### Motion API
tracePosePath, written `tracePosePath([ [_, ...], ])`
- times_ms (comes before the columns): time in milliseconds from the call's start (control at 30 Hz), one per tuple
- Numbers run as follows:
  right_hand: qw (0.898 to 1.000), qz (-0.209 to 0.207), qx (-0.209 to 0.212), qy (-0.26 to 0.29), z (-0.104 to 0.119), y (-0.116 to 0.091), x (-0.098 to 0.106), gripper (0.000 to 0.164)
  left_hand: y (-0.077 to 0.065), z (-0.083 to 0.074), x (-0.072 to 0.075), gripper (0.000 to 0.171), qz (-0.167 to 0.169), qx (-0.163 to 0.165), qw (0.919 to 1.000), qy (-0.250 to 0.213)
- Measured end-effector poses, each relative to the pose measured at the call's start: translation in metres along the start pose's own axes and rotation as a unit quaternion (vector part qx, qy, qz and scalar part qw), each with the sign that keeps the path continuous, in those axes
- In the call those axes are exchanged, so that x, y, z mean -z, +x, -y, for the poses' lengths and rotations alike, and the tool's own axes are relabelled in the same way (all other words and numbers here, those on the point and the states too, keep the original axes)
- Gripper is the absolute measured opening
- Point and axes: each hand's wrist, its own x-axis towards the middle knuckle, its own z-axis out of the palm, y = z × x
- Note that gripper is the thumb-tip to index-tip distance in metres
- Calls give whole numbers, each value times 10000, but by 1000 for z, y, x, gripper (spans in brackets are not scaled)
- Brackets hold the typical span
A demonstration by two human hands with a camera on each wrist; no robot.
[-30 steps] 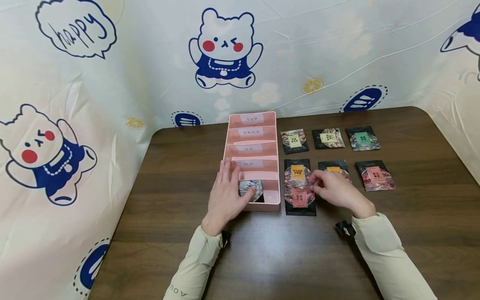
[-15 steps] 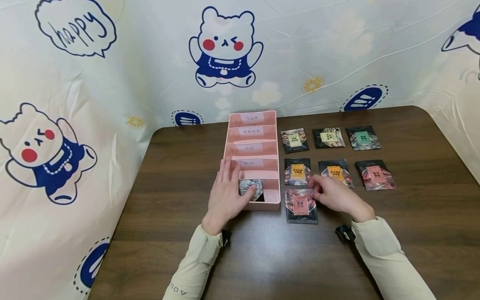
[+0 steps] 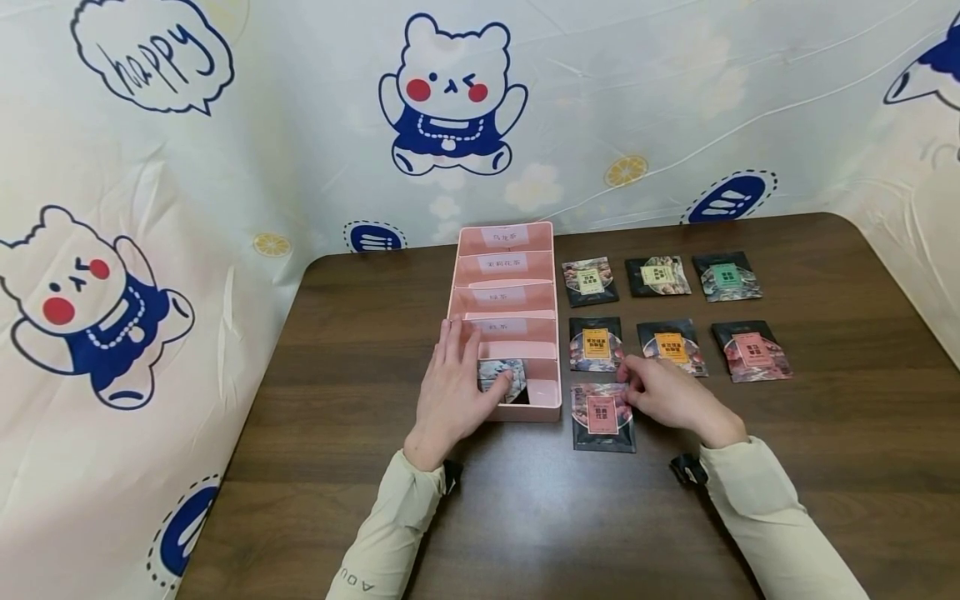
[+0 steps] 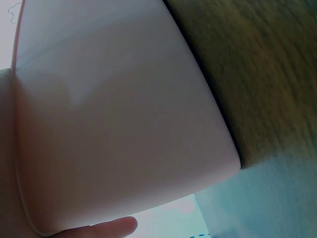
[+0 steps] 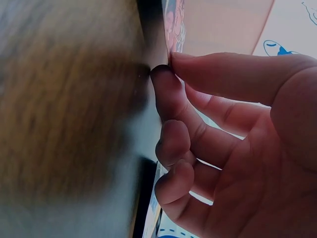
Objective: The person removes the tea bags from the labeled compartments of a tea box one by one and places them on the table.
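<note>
My right hand (image 3: pixel 681 402) pinches the right edge of a tea sachet with a red label (image 3: pixel 602 417) between thumb and index finger. In the right wrist view the sachet's edge (image 5: pixel 174 25) sits at the fingertips, and the other fingers curl loosely beneath. My left hand (image 3: pixel 454 400) rests on the left side of a pink divided box (image 3: pixel 545 414), its fingers straight along the rim. The left thumb reaches over a blue-and-white patterned sachet (image 3: pixel 495 375) in the front compartment. In the left wrist view the box's pink outer wall (image 4: pixel 124 119) fills most of the picture.
Beyond the right hand lie two yellow-label sachets (image 3: pixel 596 343) and another red-label sachet (image 3: pixel 752 351). Further back are two pale-green-label sachets (image 3: pixel 589 281) and one with a green label (image 3: pixel 727 276). White labels (image 3: pixel 504 237) mark the box's rear compartments. A patterned curtain hangs behind the table (image 3: pixel 337 333).
The red-label sachet has slid toward the person, out from overlapping the yellow-label sachet. My right hand has moved slightly with it, and the left hand has stayed on the box.
</note>
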Motion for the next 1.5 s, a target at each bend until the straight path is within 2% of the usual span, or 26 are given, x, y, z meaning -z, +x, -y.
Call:
tracePosePath([
  [867,9998,121,-45,-156,0,1,0,14,0,0,0,75,51,59,10000,-31],
  [1267,9998,92,13,-202,1,1,0,14,0,0,0,74,-8,55,10000,-31],
  [1500,9998,-56,-126,-137,3,-1,7,15,0,0,1,73,-44,10,10000,-60],
])
